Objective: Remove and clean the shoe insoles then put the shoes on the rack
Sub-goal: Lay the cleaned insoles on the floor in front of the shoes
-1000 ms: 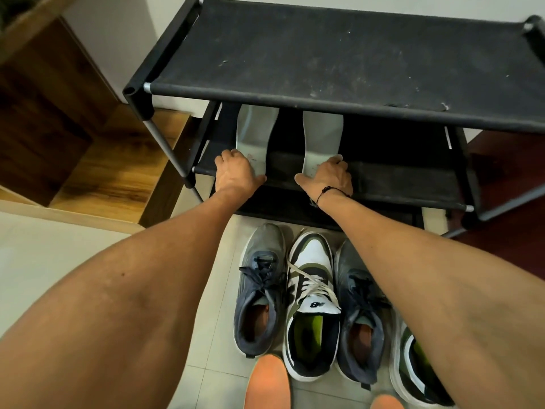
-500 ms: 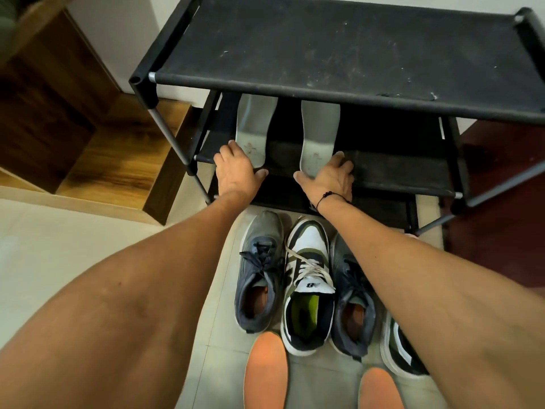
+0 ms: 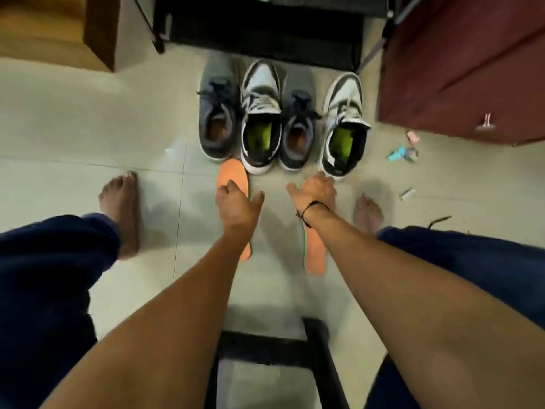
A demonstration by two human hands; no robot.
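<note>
The scene is seen through one wide-angle camera worn on the head, so no part is shared with a second view. The view is directed steeply down and slightly forward at the pale tiled floor [image 3: 73, 119]. Both bare forearms are shown close, entering from the bottom edge. The black metal-framed shoe rack [image 3: 265, 28] is cropped by the top edge, farther from the lens.

Glossy pale floor tiles [image 3: 73, 137], matt orange foam-like insoles [image 3: 233, 175], wood-grain cabinet [image 3: 50, 28].
</note>
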